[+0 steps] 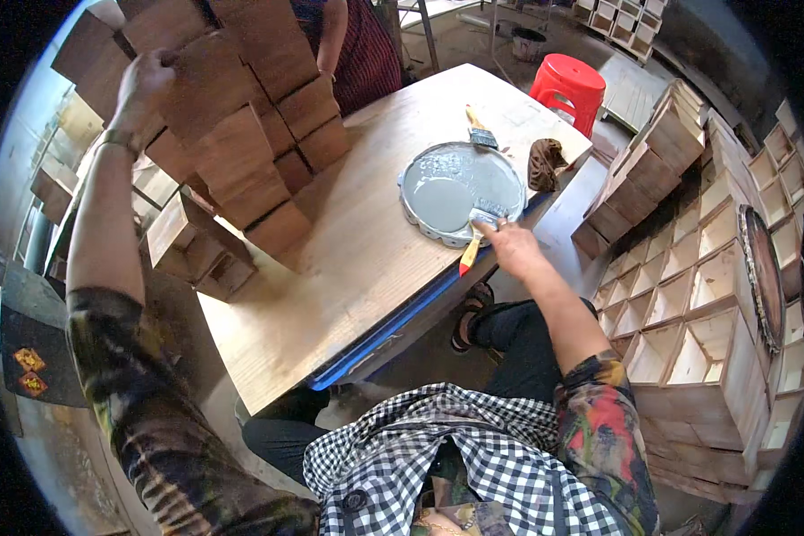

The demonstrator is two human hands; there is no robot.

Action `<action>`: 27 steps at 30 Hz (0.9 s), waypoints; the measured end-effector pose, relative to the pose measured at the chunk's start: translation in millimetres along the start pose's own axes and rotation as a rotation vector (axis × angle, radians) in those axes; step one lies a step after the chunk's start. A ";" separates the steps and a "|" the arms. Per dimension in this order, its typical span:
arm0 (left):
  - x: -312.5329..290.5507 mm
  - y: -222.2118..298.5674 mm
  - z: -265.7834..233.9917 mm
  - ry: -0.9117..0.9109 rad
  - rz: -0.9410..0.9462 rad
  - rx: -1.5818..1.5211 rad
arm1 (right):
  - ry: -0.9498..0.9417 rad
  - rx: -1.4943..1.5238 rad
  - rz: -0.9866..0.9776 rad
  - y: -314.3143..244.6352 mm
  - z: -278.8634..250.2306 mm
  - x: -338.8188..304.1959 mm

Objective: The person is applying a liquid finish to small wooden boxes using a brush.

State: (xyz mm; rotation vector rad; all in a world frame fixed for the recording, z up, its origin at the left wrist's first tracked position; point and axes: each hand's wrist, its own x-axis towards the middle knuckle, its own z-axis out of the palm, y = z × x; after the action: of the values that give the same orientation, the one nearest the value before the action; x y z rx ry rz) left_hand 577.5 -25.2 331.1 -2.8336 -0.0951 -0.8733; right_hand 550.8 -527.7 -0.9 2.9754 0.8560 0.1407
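A pale wooden surface runs diagonally across the view, with a blue strip along its near edge. On its far half stands a round, shallow pan with a frilled rim, holding a greyish, glossy liquid. The right hand's fingers are closed on a flat brush with a red-tipped yellow handle, its bristles over the pan's near right side. A second brush lies at the pan's far edge, and a crumpled brown item sits just beside the pan on the right. At the left, a tall block of brown wooden boxes rises at the surface, with the left hand against its outer edge. Beyond are a red stool and a dark bucket on the floor; pale open boxes are stacked along the right. The block's top is cut off, and only an arm and striped garment of another person show behind it. The left fingertips are hard to make out, so whether that hand grips or merely steadies cannot be told; nor can whether the held brush's bristles touch the liquid.
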 end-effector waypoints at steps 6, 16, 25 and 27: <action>-83.2 15.6 -49.9 0.239 0.008 -0.402 | 0.063 0.005 -0.107 -12.3 53.7 -15.9; -324.3 151.6 77.6 0.062 -0.693 -1.691 | 0.383 0.053 -0.044 -14.7 75.3 -9.3; -438.0 158.8 188.4 -0.044 -0.902 -1.883 | 0.944 0.753 0.669 42.8 56.0 16.8; -446.8 157.4 186.0 -0.084 -1.013 -1.798 | 0.974 0.985 0.903 53.9 71.4 24.0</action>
State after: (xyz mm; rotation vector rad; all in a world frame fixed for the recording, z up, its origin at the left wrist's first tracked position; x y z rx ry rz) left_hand 328.9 -149.7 -95.1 -4.4643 -1.6321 -1.4418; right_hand 606.5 -561.7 -66.6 3.8405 -0.8674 1.7091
